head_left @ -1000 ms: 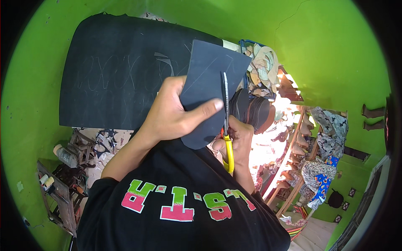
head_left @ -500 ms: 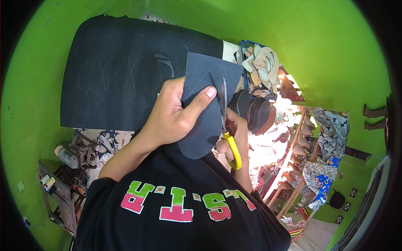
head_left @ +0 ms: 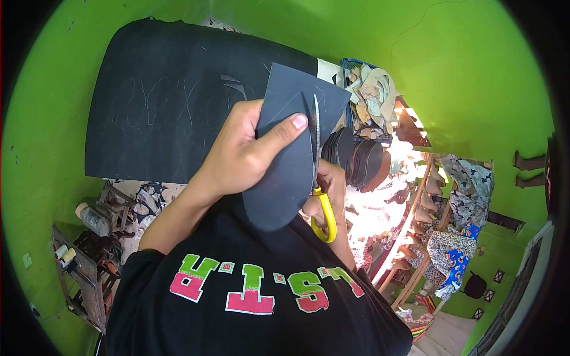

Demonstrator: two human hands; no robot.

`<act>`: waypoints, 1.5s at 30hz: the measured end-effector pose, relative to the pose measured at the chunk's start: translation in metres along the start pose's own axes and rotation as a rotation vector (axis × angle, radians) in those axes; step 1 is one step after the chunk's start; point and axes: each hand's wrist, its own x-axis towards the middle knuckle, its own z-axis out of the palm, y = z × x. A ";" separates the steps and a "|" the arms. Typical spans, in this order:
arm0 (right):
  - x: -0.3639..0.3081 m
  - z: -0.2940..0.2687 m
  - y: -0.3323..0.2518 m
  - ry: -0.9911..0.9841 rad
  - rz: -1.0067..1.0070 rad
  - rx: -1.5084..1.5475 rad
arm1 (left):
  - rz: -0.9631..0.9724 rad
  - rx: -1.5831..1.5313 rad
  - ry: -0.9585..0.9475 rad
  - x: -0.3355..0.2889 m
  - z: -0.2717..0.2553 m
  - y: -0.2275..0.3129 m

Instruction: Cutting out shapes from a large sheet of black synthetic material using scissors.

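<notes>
My left hand (head_left: 243, 148) grips a dark grey sheet piece (head_left: 278, 199), thumb flat on its face and fingers behind it. Its lower end is rounded, the upper end is square-cornered, and thin pale lines are drawn near the top. On its right side, my right hand (head_left: 333, 184) holds a pair of scissors (head_left: 325, 222) by the yellow handles. One scissor blade lies over the face of the piece, pointing up beside my left thumb; the other blade is hidden. Behind my hands lies a large black sheet (head_left: 166, 65) with faint curved outlines and a few thin offcuts on it.
A blue basket (head_left: 350, 61) full of pale scraps stands at the far right of the sheet. Stacked dark cut pieces (head_left: 368, 163) sit below it. To the right, a wooden rack (head_left: 409, 285) carries shoe forms and patterned cloth. A wooden stand (head_left: 77, 273) with thread spools is at left.
The piece has tilted slightly clockwise, its lower end shifting left. The scissors have moved a little further up along it, their blade now more upright.
</notes>
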 end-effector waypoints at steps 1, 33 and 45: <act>0.002 -0.004 0.004 0.001 0.000 0.000 | -0.071 -0.068 -0.012 0.000 -0.002 0.001; 0.007 0.007 0.009 0.019 -0.035 -0.262 | -0.113 -0.167 0.211 -0.014 0.017 -0.018; 0.009 0.017 -0.016 0.093 0.084 -0.308 | -0.031 -0.124 0.146 -0.025 0.025 -0.022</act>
